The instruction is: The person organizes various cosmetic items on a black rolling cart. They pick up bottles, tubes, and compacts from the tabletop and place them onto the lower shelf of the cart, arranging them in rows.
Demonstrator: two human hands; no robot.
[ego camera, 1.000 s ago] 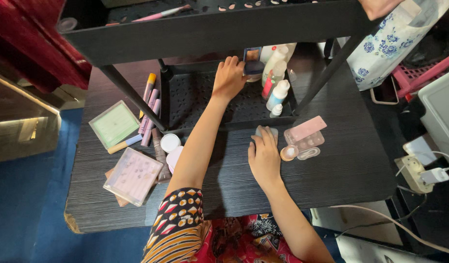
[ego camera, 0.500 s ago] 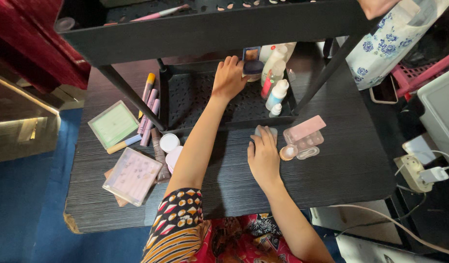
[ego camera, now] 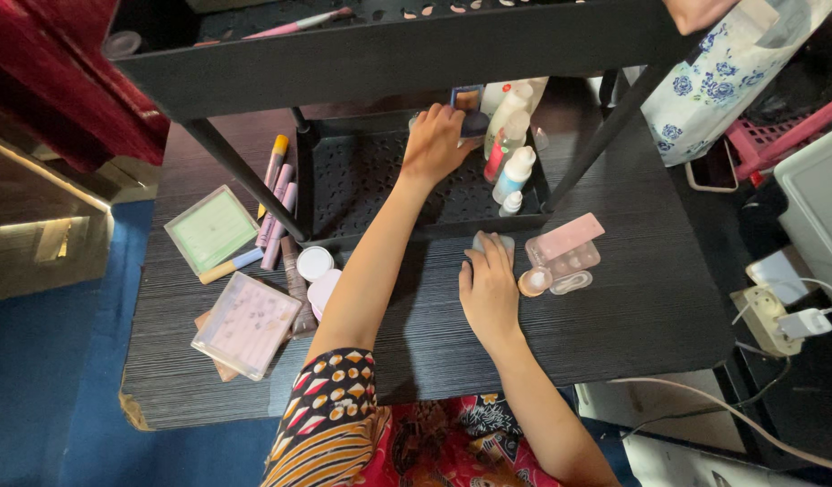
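Head view | our left hand (ego camera: 436,144) reaches into the tray (ego camera: 362,185), fingers closing on the compact (ego camera: 471,122) | right hand (ego camera: 490,293) lies flat on the bench (ego camera: 632,298), covering a sponge (ego camera: 484,241) | we lift clear of the bottles (ego camera: 510,144)

Both arms are bare. The left sleeve (ego camera: 330,406) has orange, black and white shapes, beside a red flowery lap (ego camera: 452,446).
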